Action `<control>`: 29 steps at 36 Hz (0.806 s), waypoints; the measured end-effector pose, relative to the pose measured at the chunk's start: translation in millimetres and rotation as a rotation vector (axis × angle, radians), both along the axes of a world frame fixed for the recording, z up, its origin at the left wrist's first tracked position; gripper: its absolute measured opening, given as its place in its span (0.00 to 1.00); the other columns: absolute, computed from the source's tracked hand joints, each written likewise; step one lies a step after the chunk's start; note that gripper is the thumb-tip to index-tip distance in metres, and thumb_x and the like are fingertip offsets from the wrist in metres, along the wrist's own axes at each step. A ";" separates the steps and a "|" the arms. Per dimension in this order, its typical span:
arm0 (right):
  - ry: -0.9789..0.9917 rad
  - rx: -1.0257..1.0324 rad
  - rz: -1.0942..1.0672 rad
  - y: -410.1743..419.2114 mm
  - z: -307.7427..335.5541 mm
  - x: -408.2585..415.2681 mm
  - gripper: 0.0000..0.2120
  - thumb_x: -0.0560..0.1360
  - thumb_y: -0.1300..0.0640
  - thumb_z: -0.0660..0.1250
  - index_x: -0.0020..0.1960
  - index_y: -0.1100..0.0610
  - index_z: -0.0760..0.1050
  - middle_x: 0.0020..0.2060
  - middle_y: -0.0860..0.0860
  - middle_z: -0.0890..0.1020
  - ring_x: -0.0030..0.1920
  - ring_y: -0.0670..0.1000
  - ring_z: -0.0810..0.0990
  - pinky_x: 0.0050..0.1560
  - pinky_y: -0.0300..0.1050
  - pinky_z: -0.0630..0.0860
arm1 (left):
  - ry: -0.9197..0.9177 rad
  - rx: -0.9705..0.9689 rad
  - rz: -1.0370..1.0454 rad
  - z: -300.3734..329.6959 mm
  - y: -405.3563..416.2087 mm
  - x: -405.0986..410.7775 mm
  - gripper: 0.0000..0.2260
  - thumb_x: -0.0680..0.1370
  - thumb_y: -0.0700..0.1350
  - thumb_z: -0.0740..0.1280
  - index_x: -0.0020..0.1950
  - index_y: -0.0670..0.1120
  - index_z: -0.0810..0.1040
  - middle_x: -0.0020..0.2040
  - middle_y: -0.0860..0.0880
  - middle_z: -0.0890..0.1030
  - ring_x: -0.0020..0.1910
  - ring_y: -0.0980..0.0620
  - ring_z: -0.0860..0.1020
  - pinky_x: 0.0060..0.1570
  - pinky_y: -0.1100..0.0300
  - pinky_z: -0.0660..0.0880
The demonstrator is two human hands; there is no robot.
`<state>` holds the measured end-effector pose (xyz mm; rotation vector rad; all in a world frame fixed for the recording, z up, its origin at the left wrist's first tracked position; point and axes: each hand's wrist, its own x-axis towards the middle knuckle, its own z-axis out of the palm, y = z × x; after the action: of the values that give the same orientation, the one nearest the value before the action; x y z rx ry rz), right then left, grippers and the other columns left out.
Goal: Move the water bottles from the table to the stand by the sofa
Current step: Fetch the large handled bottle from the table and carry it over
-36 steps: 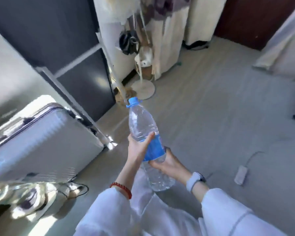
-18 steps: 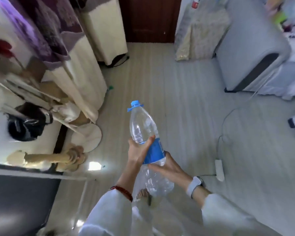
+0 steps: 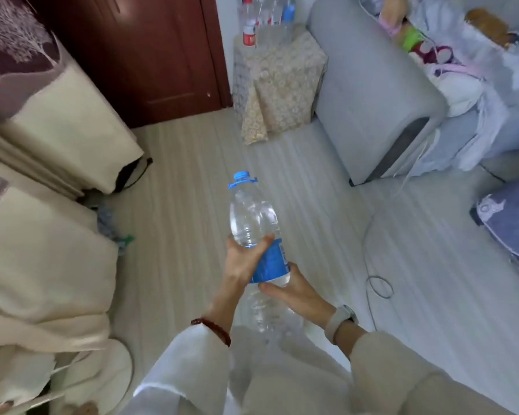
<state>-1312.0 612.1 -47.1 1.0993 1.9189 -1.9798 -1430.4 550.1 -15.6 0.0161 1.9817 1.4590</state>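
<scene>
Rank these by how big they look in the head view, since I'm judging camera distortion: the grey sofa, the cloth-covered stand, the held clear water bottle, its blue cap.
1. Grey sofa
2. Stand draped in patterned cloth
3. Clear plastic water bottle with blue label, though being nearer the camera enlarges it, so its rank against the stand is unsure
4. Blue cap

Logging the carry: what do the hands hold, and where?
Both grip one water bottle: left hand at the label's top, right hand just below the label.

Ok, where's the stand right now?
Top centre of the head view: the cloth-draped stand sits between the dark wooden door and the grey sofa, bottles already on it.
</scene>
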 end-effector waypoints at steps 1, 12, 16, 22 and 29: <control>0.000 -0.002 -0.001 15.2 3.0 -14.8 0.36 0.57 0.38 0.72 0.60 0.47 0.63 0.50 0.40 0.76 0.49 0.39 0.78 0.44 0.35 0.73 | -0.002 -0.010 -0.001 2.0 15.4 -15.4 0.18 0.67 0.50 0.75 0.52 0.49 0.73 0.44 0.52 0.81 0.41 0.55 0.81 0.34 0.65 0.76; -0.013 0.012 0.048 169.2 -17.0 -216.2 0.24 0.67 0.53 0.73 0.60 0.58 0.72 0.51 0.53 0.81 0.50 0.50 0.80 0.53 0.46 0.76 | -0.038 -0.051 0.043 -26.8 168.2 -210.5 0.14 0.67 0.47 0.76 0.39 0.54 0.69 0.37 0.56 0.78 0.29 0.64 0.79 0.23 0.72 0.72; -0.012 0.035 0.054 233.1 -9.8 -308.5 0.26 0.67 0.51 0.73 0.62 0.56 0.70 0.55 0.54 0.79 0.54 0.51 0.79 0.60 0.50 0.75 | -0.036 -0.015 0.026 -23.1 233.2 -303.8 0.14 0.67 0.48 0.75 0.42 0.54 0.70 0.39 0.55 0.78 0.31 0.62 0.79 0.23 0.73 0.71; -0.012 0.048 -0.051 328.5 7.5 -421.5 0.28 0.65 0.50 0.73 0.62 0.56 0.69 0.53 0.54 0.80 0.52 0.51 0.80 0.56 0.52 0.77 | -0.044 -0.038 -0.028 -1.6 337.6 -422.6 0.30 0.65 0.53 0.76 0.61 0.43 0.69 0.53 0.45 0.80 0.49 0.46 0.80 0.49 0.50 0.79; -0.008 0.036 -0.156 431.2 5.3 -482.8 0.28 0.68 0.51 0.73 0.63 0.53 0.64 0.55 0.48 0.76 0.51 0.44 0.77 0.54 0.42 0.77 | -0.046 -0.127 -0.144 -12.7 456.6 -494.1 0.30 0.64 0.56 0.75 0.59 0.45 0.69 0.52 0.47 0.79 0.49 0.48 0.79 0.51 0.51 0.78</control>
<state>-1794.8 1043.3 -41.8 1.3011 1.9253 -2.0218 -1924.4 1006.7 -28.3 0.0684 1.9892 1.2305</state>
